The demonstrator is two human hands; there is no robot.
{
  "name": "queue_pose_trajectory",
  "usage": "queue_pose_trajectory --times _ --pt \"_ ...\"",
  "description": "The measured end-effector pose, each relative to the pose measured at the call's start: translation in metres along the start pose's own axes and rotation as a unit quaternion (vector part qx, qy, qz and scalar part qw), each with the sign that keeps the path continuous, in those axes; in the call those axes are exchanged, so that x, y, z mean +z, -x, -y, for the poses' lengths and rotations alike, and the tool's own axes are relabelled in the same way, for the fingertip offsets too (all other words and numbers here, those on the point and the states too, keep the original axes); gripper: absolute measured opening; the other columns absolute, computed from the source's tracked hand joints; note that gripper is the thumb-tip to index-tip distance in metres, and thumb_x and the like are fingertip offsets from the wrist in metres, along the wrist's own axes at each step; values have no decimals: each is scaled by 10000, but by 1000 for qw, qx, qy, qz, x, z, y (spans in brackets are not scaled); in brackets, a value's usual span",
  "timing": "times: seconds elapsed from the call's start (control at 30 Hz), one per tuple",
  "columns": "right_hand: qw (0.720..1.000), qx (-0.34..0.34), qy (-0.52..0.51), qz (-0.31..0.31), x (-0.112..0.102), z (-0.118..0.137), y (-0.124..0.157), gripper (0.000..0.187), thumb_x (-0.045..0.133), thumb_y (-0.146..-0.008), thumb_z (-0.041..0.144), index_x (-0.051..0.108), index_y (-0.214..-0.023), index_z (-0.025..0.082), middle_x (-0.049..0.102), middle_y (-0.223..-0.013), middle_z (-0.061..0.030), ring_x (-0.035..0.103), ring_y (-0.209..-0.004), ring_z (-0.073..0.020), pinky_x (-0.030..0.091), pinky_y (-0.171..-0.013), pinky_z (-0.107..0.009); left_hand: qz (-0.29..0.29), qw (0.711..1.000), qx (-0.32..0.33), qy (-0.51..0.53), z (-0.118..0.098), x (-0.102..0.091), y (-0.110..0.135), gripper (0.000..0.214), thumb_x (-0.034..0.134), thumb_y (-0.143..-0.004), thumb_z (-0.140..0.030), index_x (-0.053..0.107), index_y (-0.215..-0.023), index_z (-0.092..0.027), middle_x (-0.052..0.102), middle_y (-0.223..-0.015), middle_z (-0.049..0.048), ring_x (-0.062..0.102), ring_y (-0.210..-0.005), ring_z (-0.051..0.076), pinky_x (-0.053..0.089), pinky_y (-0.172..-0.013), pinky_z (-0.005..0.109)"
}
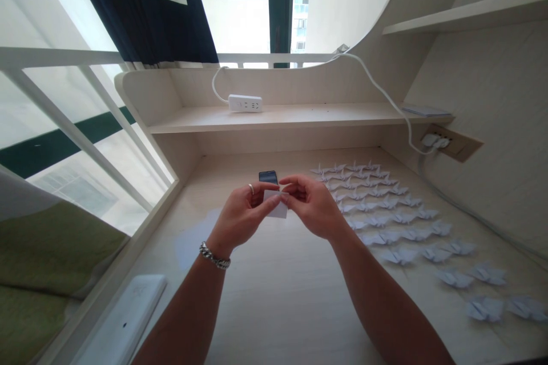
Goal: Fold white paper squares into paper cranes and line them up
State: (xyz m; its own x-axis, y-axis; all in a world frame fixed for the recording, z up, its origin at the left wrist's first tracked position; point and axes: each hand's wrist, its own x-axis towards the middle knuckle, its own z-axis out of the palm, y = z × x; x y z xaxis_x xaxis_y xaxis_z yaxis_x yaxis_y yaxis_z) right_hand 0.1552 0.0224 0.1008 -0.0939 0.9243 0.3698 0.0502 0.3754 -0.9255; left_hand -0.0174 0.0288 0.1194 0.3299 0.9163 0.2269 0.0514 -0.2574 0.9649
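Here | left hand [242, 211] and right hand [310, 202] pinch folded paper [277, 205]; desk [274, 291]

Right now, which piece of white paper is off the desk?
The small folded paper pinched between the left hand and right hand; the paper cranes all lie in rows on the desk.

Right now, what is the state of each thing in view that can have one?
left hand: shut on the paper piece
right hand: shut on the paper piece
paper piece: partly folded, held above the desk
phone: lying flat, screen dark
paper cranes: folded, laid in rows
power strip: on the shelf, cable attached
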Motion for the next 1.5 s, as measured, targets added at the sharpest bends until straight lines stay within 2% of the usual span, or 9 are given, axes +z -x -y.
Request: queue_pose_trajectory --times 0.17,0.3,0.37,0.7,0.93,1.13,1.3,1.4,1.5 --pt "997 27 -70 -27 3 0 -1 350 783 -732 336 672 -1025 180 724 -843 -53 683 -774 -177 547 -712 -305 -57 998 22 23 2 1 -1 194 777 -746 -284 740 -885 -154 686 -685 19 607 -604 120 475 -543 223" --pt "996 51 -66 -2 2 -1 -3 269 815 -683 384 727 -808 162 715 -745 -44 641 -665 -157 508 -616 -283 -54 998 12 22 1 -2 0 202 796 -722 -285 749 -856 -141 685 -655 27 594 -568 120 446 -502 219" --pt "997 53 -61 -7 1 0 -3 263 824 -668 386 731 -775 164 706 -706 -33 616 -622 -142 484 -579 -270 -49 999 2 24 0 -3 0 204 799 -716 -283 752 -849 -137 705 -679 42 611 -583 128 457 -517 225" --pt "995 53 -87 5 2 7 1 223 832 -655 352 769 -780 178 728 -708 -37 638 -628 -148 515 -590 -280 -47 998 -12 39 -5 -4 2 158 810 -678 -219 745 -790 -129 711 -666 46 621 -587 130 503 -550 234" --pt "989 77 -128 14 2 7 -1 213 837 -631 298 796 -809 189 726 -666 -26 618 -567 -125 514 -525 -254 -43 997 -6 57 -7 -6 3 124 808 -673 -193 758 -776 -146 707 -656 32 608 -580 117 505 -537 220" --pt "985 72 -158 7 3 6 0 164 828 -633 238 806 -793 211 745 -690 -27 634 -584 -124 535 -543 -249 -66 996 28 59 -4 -6 3 63 794 -673 -169 769 -731 -172 705 -636 17 599 -567 105 485 -528 203" --pt "987 53 -154 13 2 4 1 148 817 -638 191 808 -784 213 739 -663 -31 622 -555 -120 528 -539 -252 -52 997 37 34 -6 -9 5 65 773 -674 -134 781 -715 -184 722 -663 24 604 -598 105 468 -541 192" --pt "986 55 -155 38 -2 5 2 172 829 -632 187 808 -801 210 745 -692 -37 635 -590 -127 529 -566 -253 -48 997 54 20 -7 -10 5 77 764 -669 -117 782 -695 -187 726 -667 27 606 -607 108 460 -541 190" --pt "977 80 -172 95 -7 10 2 231 837 -658 254 804 -878 192 761 -778 -61 665 -663 -145 542 -617 -262 -44 997 66 5 -8 -11 6 79 754 -678 -112 778 -681 -187 718 -649 24 597 -594 106 447 -529 189"
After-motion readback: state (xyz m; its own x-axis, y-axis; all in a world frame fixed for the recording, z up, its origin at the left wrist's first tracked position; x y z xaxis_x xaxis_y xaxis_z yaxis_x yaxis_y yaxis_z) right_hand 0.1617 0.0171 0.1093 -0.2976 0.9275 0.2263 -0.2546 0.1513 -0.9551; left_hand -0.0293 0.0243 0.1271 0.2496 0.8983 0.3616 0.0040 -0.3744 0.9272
